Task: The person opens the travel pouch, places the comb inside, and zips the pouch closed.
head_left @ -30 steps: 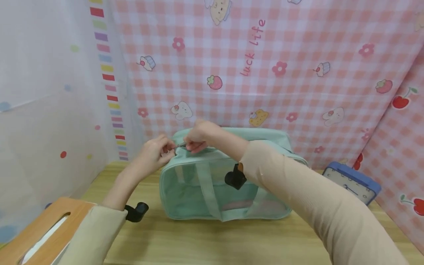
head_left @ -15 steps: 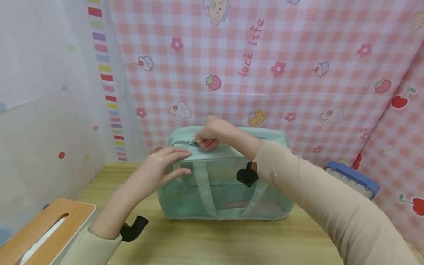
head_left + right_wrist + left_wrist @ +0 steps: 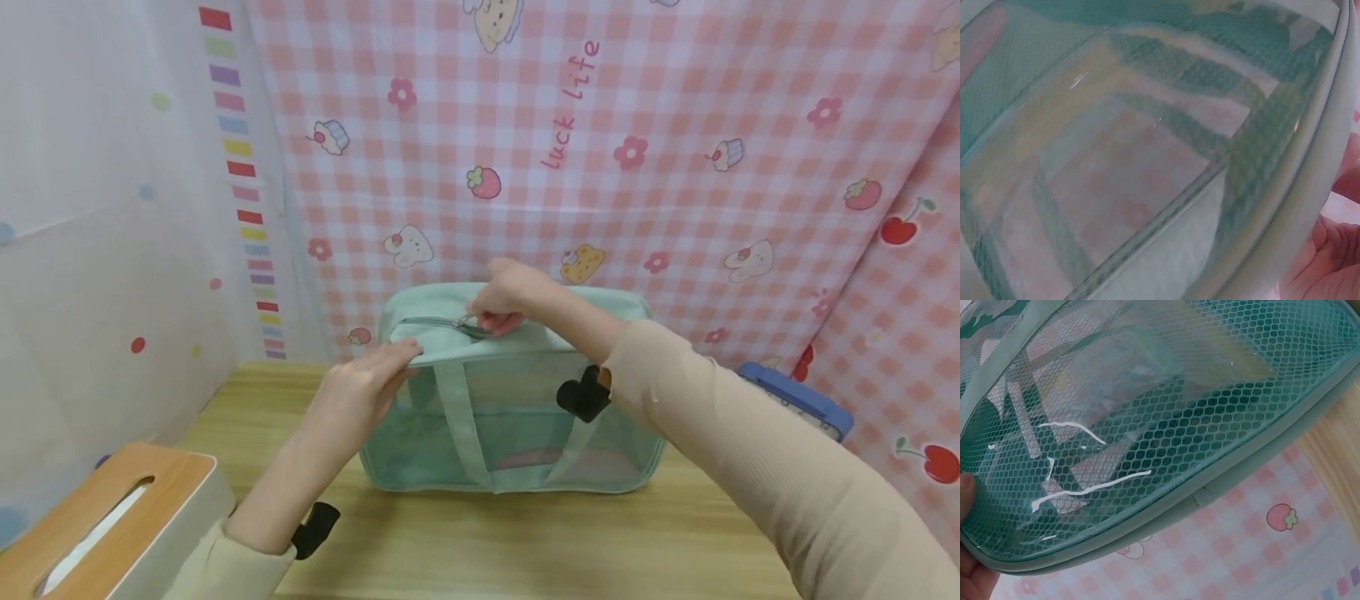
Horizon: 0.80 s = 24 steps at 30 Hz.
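Observation:
A mint green zip bag (image 3: 517, 379) with see-through sides and strap handles stands upright on the wooden table. My right hand (image 3: 513, 298) pinches the zipper pull (image 3: 467, 320) on its top, left of the middle. From there the zip track (image 3: 427, 321) runs to the left end. My left hand (image 3: 358, 392) grips the bag's upper left front edge, fingers over the top. In the left wrist view its thumb (image 3: 965, 494) lies against the mesh side (image 3: 1166, 444). The right wrist view shows part of my right hand (image 3: 1329, 259) behind the bag's pale edge; the pull is hidden there.
A tissue box (image 3: 112, 517) with a wooden lid stands at the front left. Behind the bag on the right is a blue-framed clock (image 3: 798, 398), partly covered by my right sleeve. A pink checked cloth (image 3: 525, 208) hangs close behind the bag.
My right hand has drawn the zipper pull rightward from the left end of the bag. My left hand has let go near the zip's end and moved down to the top front edge.

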Each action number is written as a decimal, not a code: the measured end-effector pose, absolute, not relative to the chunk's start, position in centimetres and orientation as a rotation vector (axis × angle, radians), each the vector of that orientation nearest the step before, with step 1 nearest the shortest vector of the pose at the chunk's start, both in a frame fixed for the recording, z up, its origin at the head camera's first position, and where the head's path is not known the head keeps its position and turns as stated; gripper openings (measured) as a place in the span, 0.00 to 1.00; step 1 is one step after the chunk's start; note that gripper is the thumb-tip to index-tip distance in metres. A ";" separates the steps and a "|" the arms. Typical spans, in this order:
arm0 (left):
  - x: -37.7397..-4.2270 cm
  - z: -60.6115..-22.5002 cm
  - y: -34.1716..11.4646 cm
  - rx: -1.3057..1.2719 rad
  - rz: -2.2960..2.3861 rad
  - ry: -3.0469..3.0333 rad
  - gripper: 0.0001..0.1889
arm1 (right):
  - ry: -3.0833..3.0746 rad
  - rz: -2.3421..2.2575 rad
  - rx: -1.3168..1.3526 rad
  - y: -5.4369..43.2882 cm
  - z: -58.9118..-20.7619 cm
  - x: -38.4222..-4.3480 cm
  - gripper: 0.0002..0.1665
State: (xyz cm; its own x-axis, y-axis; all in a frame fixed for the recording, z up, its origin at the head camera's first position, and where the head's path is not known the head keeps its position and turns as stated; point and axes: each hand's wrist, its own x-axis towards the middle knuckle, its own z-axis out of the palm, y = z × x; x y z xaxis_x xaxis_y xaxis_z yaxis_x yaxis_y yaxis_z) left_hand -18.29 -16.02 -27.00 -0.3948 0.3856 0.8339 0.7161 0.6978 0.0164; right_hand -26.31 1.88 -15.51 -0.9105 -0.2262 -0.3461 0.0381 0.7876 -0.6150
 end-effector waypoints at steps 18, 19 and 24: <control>-18.3 -27.5 -15.6 -0.797 -0.543 -2.017 0.16 | 2.649 -0.879 -0.108 7.8 -14.4 -26.5 0.11; -18.3 -27.5 -15.6 -0.792 -0.545 -2.016 0.16 | 2.647 -0.897 -0.102 8.3 -14.3 -26.5 0.11; -18.4 -27.6 -15.7 -0.773 -0.538 -2.022 0.16 | 2.630 -0.965 -0.084 11.5 -14.3 -26.6 0.10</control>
State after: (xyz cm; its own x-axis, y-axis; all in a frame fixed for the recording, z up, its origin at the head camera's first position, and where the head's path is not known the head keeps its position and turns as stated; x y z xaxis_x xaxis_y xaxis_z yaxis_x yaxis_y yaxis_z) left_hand -18.41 -15.67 -27.60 -0.4192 0.3159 0.8511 0.6972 0.7125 0.0790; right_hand -26.56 11.48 -14.28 -0.9414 -0.1689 -0.2921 0.0600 0.7681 -0.6375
